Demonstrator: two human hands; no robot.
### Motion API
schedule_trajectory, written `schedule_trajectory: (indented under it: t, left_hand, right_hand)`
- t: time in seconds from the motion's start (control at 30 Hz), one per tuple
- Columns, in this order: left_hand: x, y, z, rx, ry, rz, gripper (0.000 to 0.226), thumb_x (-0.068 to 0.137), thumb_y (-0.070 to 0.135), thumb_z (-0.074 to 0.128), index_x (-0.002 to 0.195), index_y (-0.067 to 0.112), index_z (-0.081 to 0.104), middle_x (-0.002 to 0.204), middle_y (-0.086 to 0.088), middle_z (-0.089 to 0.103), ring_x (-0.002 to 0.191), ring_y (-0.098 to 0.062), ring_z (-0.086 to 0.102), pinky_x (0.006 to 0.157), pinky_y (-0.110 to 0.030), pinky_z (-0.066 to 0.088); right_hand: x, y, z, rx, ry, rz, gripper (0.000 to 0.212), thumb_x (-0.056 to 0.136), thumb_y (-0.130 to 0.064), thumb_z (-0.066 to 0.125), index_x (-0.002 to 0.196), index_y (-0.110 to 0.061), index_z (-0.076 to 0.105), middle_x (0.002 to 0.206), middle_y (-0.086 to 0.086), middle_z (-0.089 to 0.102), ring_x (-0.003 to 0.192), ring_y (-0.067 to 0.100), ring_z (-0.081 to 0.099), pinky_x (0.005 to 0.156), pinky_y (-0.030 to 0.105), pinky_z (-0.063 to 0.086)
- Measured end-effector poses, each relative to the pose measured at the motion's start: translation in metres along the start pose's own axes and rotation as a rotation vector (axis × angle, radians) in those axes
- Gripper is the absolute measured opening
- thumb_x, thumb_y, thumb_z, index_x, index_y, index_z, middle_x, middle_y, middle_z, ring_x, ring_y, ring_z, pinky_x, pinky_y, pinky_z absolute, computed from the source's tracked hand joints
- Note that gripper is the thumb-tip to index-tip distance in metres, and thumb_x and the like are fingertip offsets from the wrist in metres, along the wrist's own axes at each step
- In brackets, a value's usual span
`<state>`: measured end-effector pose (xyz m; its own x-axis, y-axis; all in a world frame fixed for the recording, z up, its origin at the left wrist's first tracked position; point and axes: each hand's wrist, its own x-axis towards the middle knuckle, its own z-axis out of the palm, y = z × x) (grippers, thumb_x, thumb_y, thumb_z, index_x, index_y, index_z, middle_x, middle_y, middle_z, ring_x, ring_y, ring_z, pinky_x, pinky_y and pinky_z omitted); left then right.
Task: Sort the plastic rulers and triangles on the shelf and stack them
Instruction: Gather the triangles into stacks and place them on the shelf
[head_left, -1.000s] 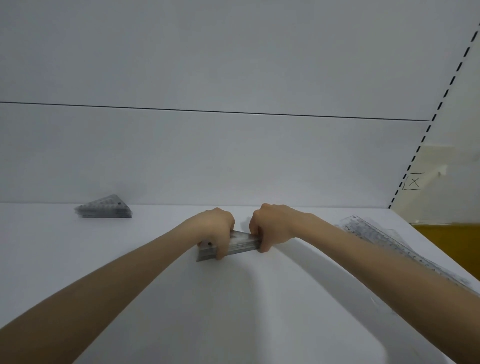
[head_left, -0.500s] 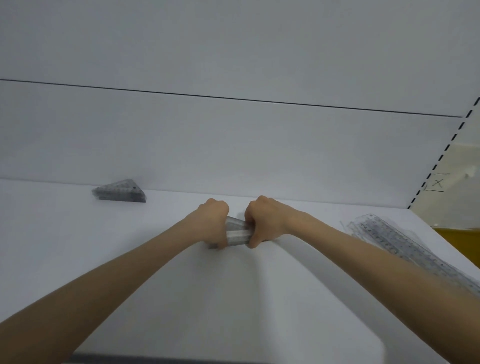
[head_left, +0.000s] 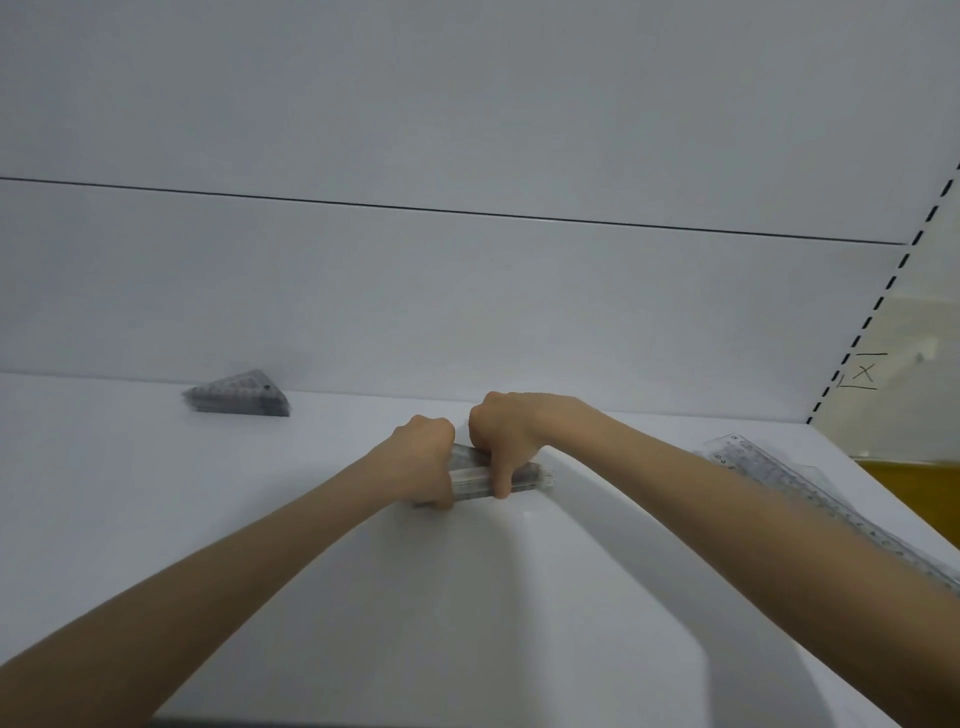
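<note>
A bundle of clear plastic triangles (head_left: 475, 477) stands on edge on the white shelf (head_left: 208, 519), near its middle. My left hand (head_left: 423, 457) grips the bundle's left end. My right hand (head_left: 501, 439) holds it from above, thumb pressed down over its front face. A finished stack of clear triangles (head_left: 236, 400) lies flat at the back left, by the rear wall. Long clear rulers (head_left: 810, 499) lie in a loose pile along the right side, partly behind my right forearm.
The shelf's white back panel (head_left: 467, 312) rises right behind the hands. A slotted upright (head_left: 883, 301) with black dashes marks the shelf's right end, with a yellow surface (head_left: 909, 483) beyond it.
Both hands have kept hold of the bundle and shifted their grip on it; more of its right end now shows past my right thumb. The camera has tilted a little.
</note>
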<state>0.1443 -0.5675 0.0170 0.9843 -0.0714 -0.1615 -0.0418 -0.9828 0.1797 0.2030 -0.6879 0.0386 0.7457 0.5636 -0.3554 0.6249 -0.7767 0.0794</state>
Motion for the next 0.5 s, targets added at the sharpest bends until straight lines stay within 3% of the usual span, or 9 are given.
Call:
schedule_trajectory:
  t: [0.07,0.17,0.3,0.4,0.5]
  left_hand:
    - [-0.001,-0.002,0.0,-0.029,-0.013,-0.009,0.037,0.071,0.016,0.072,0.085,0.013,0.038,0.076,0.003,0.039,0.062,-0.011,0.042,0.046,-0.021,0.031]
    - [-0.002,-0.001,-0.002,-0.024,-0.014,-0.005,0.039,0.071,0.019,0.074,0.087,0.012,0.039,0.075,0.004,0.039,0.069,-0.014,0.045,0.046,-0.021,0.031]
    - [0.003,0.005,-0.009,0.018,-0.043,0.006,0.038,0.072,0.019,0.077,0.088,0.012,0.043,0.075,0.004,0.039,0.071,-0.016,0.047,0.047,-0.02,0.033]
    - [0.009,0.006,-0.011,0.004,-0.048,0.005,0.035,0.069,0.017,0.079,0.079,0.013,0.045,0.072,0.003,0.043,0.059,-0.01,0.043,0.046,-0.02,0.034]
    - [0.009,0.006,-0.01,0.001,-0.041,0.002,0.036,0.069,0.018,0.079,0.078,0.014,0.045,0.072,0.003,0.043,0.059,-0.011,0.043,0.045,-0.02,0.033]
  right_hand:
    - [-0.001,0.001,-0.001,0.029,-0.014,-0.007,0.035,0.062,-0.039,0.083,0.069,-0.012,0.062,0.063,-0.001,0.054,0.061,0.018,0.053,0.049,0.022,0.037]
    - [-0.001,0.0,0.001,0.055,0.018,-0.03,0.04,0.062,-0.041,0.084,0.081,-0.01,0.066,0.067,-0.001,0.054,0.06,0.015,0.051,0.05,0.024,0.036]
    - [0.002,-0.007,0.001,0.022,0.063,-0.044,0.04,0.063,-0.035,0.085,0.059,-0.015,0.05,0.059,-0.002,0.047,0.053,0.014,0.045,0.047,0.024,0.034]
    - [0.006,-0.009,0.0,0.005,0.077,-0.046,0.04,0.061,-0.034,0.086,0.057,-0.016,0.05,0.059,-0.003,0.048,0.055,0.014,0.047,0.048,0.025,0.035]
    - [0.006,-0.009,0.0,0.008,0.087,-0.052,0.039,0.061,-0.033,0.086,0.057,-0.016,0.05,0.059,-0.003,0.048,0.057,0.014,0.047,0.049,0.025,0.036]
